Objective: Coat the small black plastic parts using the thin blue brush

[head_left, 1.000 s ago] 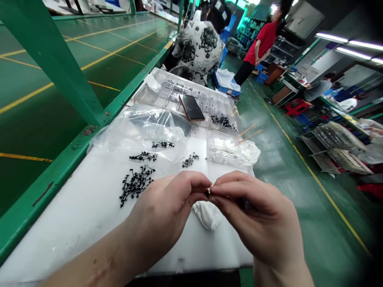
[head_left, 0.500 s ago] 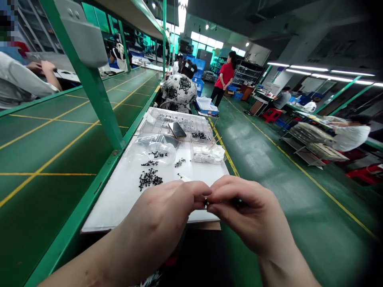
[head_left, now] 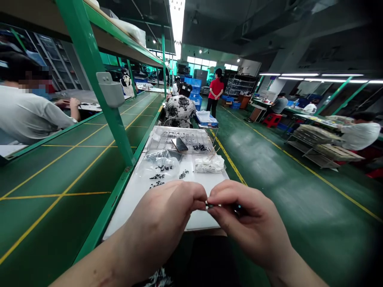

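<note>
My left hand (head_left: 163, 221) and my right hand (head_left: 248, 223) meet above the front edge of a white work sheet (head_left: 131, 203). Their fingertips pinch a small dark part with a shiny metal ring (head_left: 208, 205). A dark object also shows within my right fingers, partly hidden. Beyond my hands lie black sprues of small parts (head_left: 157, 184) and a loose cluster of ringed parts (head_left: 183, 173). A clear plastic bag (head_left: 158, 165) lies behind them. Further back are a clear compartment tray (head_left: 176, 137) with a phone (head_left: 180, 144) on it, and a clear box of white material (head_left: 208, 164).
A green steel upright (head_left: 112, 111) rises beside the sheet, on the edge of a wide green bench (head_left: 60, 179). A person in a floral top (head_left: 180, 109) sits beyond the tray. A person in a red shirt (head_left: 216, 89) stands further off. Yellow lines mark the green floor (head_left: 284, 191).
The view has tilted upward, so the sheet looks smaller and sits lower. The black sprues nearest me now lie closer to my hands. My hands still pinch the small part together.
</note>
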